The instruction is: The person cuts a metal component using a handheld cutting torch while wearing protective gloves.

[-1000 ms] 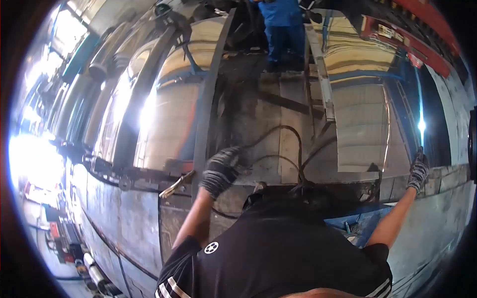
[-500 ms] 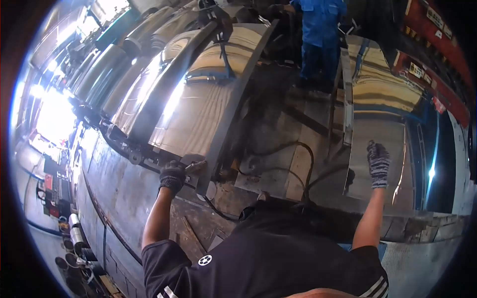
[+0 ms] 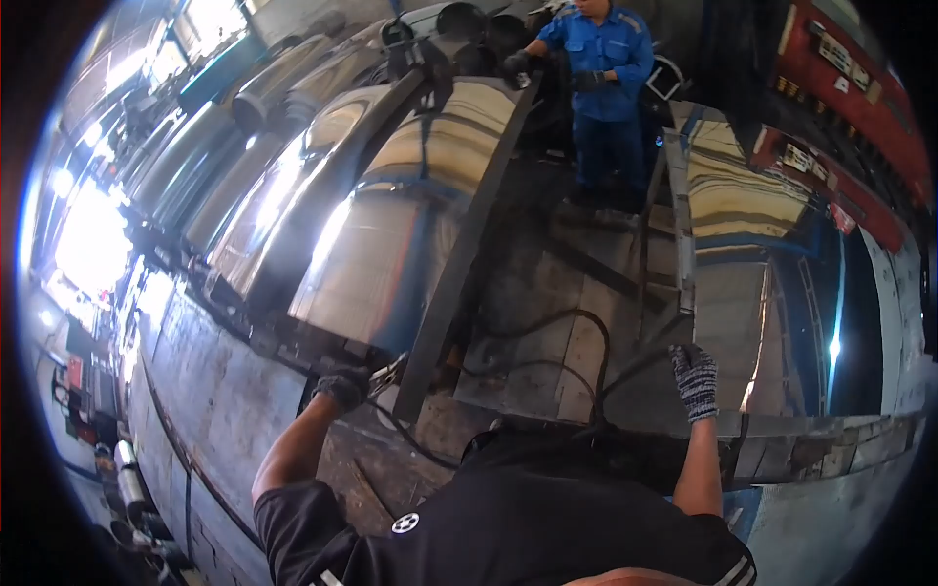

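My left hand (image 3: 342,388), in a dark glove, is closed on metal locking pliers (image 3: 388,375), whose jaws point toward the near end of a long dark metal bar (image 3: 454,283). The bar runs along the right edge of a shiny curved metal sheet (image 3: 376,264). My right hand (image 3: 695,383), in a black-and-white knit glove, has its fingers stretched forward at the near left edge of another shiny sheet (image 3: 733,303). The fingertips lie close below the end of a metal frame (image 3: 677,215).
A co-worker in blue (image 3: 606,68) stands at the far end between the sheets, one gloved hand at the bar's far end. A black hose (image 3: 596,342) curls across the middle floor. Shiny cylinders (image 3: 186,166) lie at left, and red machinery (image 3: 831,186) stands at right.
My right hand has moved left and nearer to me, from over the right sheet to its edge. My left hand has come slightly nearer with the pliers. The view has tilted up, showing more of the co-worker.
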Tool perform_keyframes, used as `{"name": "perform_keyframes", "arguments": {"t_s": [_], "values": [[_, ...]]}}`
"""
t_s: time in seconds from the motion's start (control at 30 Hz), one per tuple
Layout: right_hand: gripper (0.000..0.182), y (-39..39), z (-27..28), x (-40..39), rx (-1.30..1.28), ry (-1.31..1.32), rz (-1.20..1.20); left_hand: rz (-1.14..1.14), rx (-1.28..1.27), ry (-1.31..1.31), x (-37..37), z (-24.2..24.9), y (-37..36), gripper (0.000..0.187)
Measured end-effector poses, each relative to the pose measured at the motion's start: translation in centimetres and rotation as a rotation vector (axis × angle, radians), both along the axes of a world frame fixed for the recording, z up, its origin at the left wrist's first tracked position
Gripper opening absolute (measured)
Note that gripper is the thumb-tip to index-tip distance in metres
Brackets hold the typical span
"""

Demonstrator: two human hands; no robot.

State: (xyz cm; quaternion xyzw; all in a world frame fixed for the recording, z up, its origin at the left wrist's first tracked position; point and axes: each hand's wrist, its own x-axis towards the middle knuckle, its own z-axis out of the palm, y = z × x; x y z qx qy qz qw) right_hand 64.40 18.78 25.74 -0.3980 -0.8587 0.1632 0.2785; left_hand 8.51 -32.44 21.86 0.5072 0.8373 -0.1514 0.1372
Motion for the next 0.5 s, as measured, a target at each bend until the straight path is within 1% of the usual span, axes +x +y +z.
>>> {"name": "perform_keyframes", "arguments": {"t_s": [0.03,0.07,0.1,0.13,0.17,0.2,0.23,0.27,0.3,0.33,0.37,0.4,0.43,0.5], "values": [[0.029,0.1,-1.0,0.2,0.081,-0.117,-0.031,0.029,0.049,-0.044,0.0,0.3,-0.4,0.019],[0.029,0.3,-2.7,0.8,0.165,-0.232,-0.062,0.046,0.153,-0.083,1.5,2.0,1.0,0.018],[0.029,0.8,-5.0,0.8,0.159,-0.241,0.004,0.088,0.234,-0.106,3.9,3.2,1.8,0.017],[0.029,1.1,-7.6,1.0,0.331,-0.341,0.047,0.121,0.298,-0.113,5.8,3.6,2.7,0.017],[0.031,0.9,-9.7,0.9,0.51,-0.427,0.091,0.104,0.273,-0.055,5.7,1.5,2.0,0.016],[0.03,0.0,-9.5,0.7,0.596,-0.564,0.135,0.087,0.249,0.003,5.5,-0.6,1.4,0.015],[0.031,-0.9,-9.3,0.5,0.688,-0.69,0.184,0.113,0.257,0.007,6.9,0.4,1.0,0.016],[0.031,-1.5,-8.7,0.3,0.615,-0.725,0.201,0.139,0.265,0.011,9.0,1.1,0.7,0.016],[0.033,-2.0,-9.3,0.1,0.528,-0.753,0.2,0.18,0.249,0.007,10.6,0.8,0.0,0.016],[0.033,-2.2,-9.6,-0.5,0.53,-0.758,0.229,0.217,0.309,-0.012,11.6,0.5,-0.6,0.017],[0.034,-2.4,-9.6,-2.1,0.168,-0.569,0.288,0.255,0.368,-0.028,12.5,0.3,-1.8,0.017],[0.036,-3.0,-9.9,-3.3,-0.195,-0.37,0.32,0.343,0.461,-0.04,12.4,-1.1,-3.2,0.019],[0.036,-3.5,-10.9,-3.8,-0.198,-0.375,0.332,0.355,0.455,-0.041,13.2,-0.2,-3.6,0.019],[0.033,-4.5,-12.5,-4.8,0.401,-0.562,0.517,0.502,0.467,-0.039,15.2,2.7,-3.2,0.022]]}}
